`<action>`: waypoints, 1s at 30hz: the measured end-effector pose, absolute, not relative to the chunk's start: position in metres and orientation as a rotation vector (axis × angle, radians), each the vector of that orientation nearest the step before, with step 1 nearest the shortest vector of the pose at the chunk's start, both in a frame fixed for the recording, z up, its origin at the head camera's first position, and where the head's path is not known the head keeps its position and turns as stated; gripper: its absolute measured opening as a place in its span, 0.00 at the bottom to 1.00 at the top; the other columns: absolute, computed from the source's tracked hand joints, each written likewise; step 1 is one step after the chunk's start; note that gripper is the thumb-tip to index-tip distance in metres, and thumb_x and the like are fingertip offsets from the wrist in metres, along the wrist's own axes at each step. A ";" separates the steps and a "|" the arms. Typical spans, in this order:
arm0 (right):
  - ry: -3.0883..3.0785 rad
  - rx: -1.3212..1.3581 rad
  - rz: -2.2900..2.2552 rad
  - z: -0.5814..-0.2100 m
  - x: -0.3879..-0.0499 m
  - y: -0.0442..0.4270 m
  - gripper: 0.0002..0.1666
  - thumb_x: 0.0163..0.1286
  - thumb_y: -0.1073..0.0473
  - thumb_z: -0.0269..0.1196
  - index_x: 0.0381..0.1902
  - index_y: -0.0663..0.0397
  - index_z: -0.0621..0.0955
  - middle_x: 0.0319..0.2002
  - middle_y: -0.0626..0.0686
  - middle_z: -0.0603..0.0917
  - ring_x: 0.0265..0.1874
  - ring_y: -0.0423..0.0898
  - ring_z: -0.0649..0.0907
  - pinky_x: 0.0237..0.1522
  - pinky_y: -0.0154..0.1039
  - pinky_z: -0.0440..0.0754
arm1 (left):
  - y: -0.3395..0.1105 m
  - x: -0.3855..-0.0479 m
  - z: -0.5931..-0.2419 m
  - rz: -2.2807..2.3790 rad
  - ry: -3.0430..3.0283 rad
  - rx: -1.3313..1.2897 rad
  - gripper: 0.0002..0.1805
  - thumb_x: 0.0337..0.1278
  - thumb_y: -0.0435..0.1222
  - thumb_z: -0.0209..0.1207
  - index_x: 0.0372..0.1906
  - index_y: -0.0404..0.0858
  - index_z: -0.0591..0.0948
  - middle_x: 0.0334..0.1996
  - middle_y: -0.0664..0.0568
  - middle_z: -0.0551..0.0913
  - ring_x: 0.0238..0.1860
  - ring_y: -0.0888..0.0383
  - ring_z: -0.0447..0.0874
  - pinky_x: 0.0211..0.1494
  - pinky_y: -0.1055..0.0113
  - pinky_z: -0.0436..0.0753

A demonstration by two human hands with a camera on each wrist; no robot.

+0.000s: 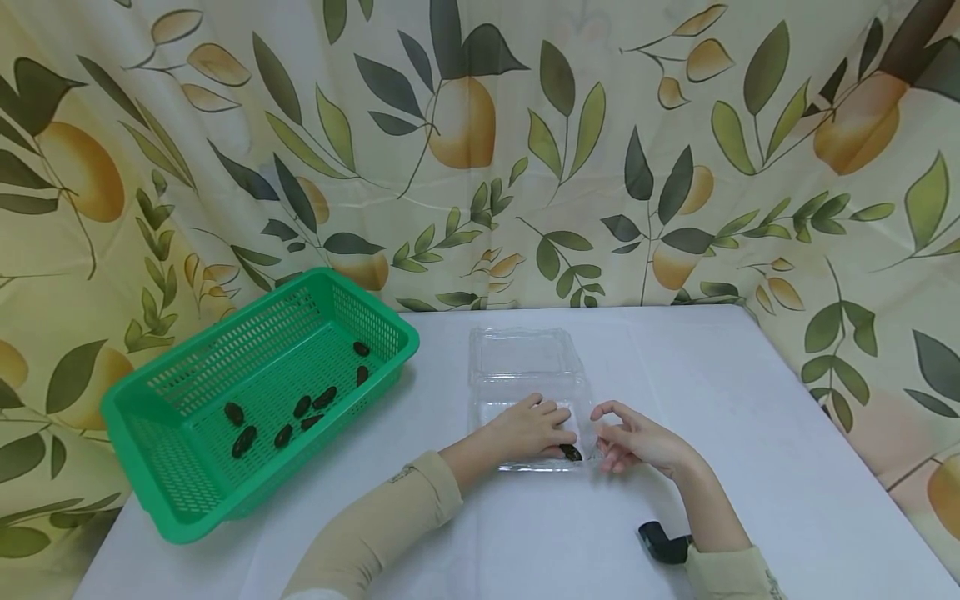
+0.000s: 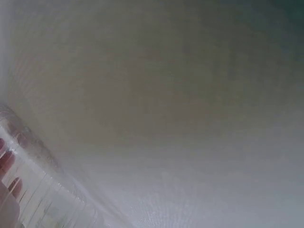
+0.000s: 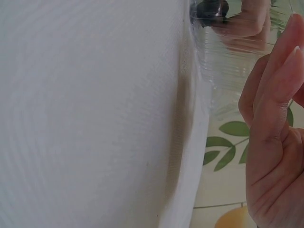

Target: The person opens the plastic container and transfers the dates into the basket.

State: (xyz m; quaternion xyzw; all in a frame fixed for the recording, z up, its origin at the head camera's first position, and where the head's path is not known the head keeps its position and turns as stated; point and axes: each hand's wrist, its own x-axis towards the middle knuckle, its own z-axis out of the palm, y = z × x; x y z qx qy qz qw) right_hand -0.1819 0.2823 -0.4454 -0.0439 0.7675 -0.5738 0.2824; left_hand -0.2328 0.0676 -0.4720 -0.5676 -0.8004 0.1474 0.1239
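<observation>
A clear plastic clamshell box (image 1: 525,354) stands with its lid laid back on the white table. My left hand (image 1: 525,429) reaches into its near half, palm down. At its near fingertips is a dark, glossy oval piece (image 1: 572,452), seemingly pinched by the thumb and a finger; its kind is unclear. Just outside the box's right wall is my right hand (image 1: 637,439), fingers loosely bent and holding nothing. In the right wrist view the dark piece (image 3: 211,12) shows through the plastic beside the left fingers. The left wrist view is mostly blurred cloth, with fingers behind clear plastic (image 2: 57,190).
To the left, a green plastic basket (image 1: 258,492) holds several similar dark oval pieces (image 1: 243,442). A black wrist-worn device (image 1: 663,543) juts from the right wrist. Behind the white tabletop (image 1: 757,433) hangs a curtain (image 1: 465,208) with leaves and fruit.
</observation>
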 end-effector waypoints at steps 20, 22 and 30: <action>2.063 -0.103 -1.531 -0.444 -0.182 0.282 0.22 0.71 0.58 0.49 0.55 0.66 0.57 0.24 0.50 0.76 0.20 0.43 0.82 0.24 0.34 0.79 | 0.047 -0.249 -0.455 0.264 -2.493 -1.480 0.11 0.66 0.52 0.43 0.46 0.55 0.72 0.44 0.58 0.69 0.46 0.60 0.69 0.53 0.65 0.67; 2.062 -0.100 -1.534 -0.444 -0.182 0.282 0.22 0.71 0.58 0.49 0.55 0.66 0.57 0.24 0.50 0.75 0.20 0.43 0.82 0.24 0.34 0.79 | 0.042 -0.251 -0.451 0.266 -2.485 -1.444 0.12 0.66 0.52 0.42 0.45 0.55 0.72 0.44 0.58 0.69 0.45 0.60 0.68 0.51 0.65 0.67; 2.054 -0.113 -1.538 -0.443 -0.182 0.281 0.23 0.71 0.58 0.49 0.56 0.66 0.57 0.24 0.50 0.75 0.20 0.43 0.81 0.24 0.33 0.78 | 0.017 -0.257 -0.438 0.239 -2.433 -1.309 0.12 0.66 0.52 0.42 0.45 0.54 0.72 0.43 0.57 0.70 0.44 0.59 0.69 0.50 0.65 0.67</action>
